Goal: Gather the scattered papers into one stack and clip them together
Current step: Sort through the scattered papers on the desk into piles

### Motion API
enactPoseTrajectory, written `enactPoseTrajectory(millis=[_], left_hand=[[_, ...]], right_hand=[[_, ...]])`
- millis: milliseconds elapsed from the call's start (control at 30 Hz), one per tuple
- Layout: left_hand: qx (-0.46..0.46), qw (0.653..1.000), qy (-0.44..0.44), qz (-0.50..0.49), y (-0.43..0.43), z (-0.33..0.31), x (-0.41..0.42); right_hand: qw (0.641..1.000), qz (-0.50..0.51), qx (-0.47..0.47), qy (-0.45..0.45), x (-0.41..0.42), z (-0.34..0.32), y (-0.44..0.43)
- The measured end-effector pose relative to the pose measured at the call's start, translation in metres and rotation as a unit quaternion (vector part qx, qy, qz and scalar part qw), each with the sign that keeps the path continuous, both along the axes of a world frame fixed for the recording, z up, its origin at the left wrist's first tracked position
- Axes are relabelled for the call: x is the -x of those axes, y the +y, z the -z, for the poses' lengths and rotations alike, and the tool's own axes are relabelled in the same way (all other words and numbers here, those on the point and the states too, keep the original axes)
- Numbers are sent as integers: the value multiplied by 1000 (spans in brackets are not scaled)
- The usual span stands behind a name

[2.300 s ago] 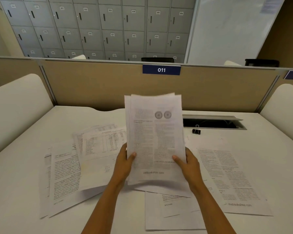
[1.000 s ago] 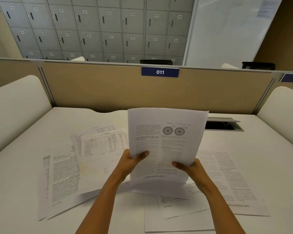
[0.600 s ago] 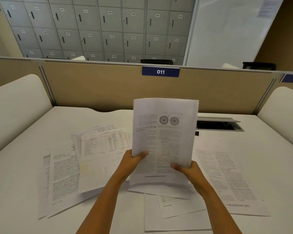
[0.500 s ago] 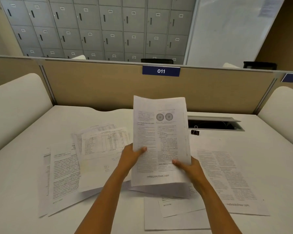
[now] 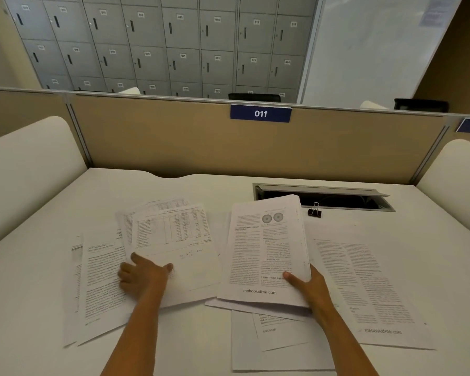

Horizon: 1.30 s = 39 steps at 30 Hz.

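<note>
My right hand [image 5: 310,286] grips the gathered paper stack [image 5: 263,253] by its lower right corner, thumb on top; the stack lies low over the white desk [image 5: 201,343]. My left hand [image 5: 144,278] rests with loosely spread fingers on a loose sheet printed with a table [image 5: 174,234]. More loose sheets lie around: a text page at the left [image 5: 101,280], a large page at the right [image 5: 364,280], and others under the stack near me [image 5: 277,337]. A black binder clip [image 5: 314,211] stands behind the stack, untouched.
An open cable slot [image 5: 337,198] is sunk into the desk just behind the clip. A tan partition [image 5: 174,142] with an "011" label closes the back. Rounded white dividers stand at the left [image 5: 25,169] and right [image 5: 456,172] sides.
The stack was upright in both hands; now it is lowered flat toward the desk in my right hand alone. My left hand let go and moved left onto the loose sheets.
</note>
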<state>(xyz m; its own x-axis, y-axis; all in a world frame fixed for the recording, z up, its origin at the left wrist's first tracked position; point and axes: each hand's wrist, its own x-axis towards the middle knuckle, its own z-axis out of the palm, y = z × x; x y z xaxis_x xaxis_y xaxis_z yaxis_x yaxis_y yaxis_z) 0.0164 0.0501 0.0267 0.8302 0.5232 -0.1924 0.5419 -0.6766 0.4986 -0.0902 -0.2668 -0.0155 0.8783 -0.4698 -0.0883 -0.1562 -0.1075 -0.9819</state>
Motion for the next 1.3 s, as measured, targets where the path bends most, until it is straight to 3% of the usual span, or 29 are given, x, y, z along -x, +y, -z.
enactPoseTrajectory(millis=[133,267,400,667,767,867,1000,1167,1300], left_hand=[[59,998,6,-31,9,-4,-7],[135,987,-55,-64,20,-11,-8],[147,977,-140,-62,38,-35,-7],[141,962,-233,-29,54,-103,0],[151,938,-313,-10,56,-132,8],[233,903,-361,12,45,-154,13],[335,880,-327,80,9,-162,11],[310,877,-325,171,-36,-175,1],[384,817,-363,232,-63,-195,3]], right_hand=[[1000,-11,5,6,-1,4,-1],[1000,-22,16,12,0,4,0],[999,-30,30,17,0,3,-1],[998,-45,37,37,-1,2,-3],[997,-47,43,44,-1,0,-3],[996,-51,52,59,-2,0,-3],[995,-57,50,69,-3,-2,-4],[994,-62,38,77,-3,-4,-5],[993,-61,42,87,-4,-5,-4]])
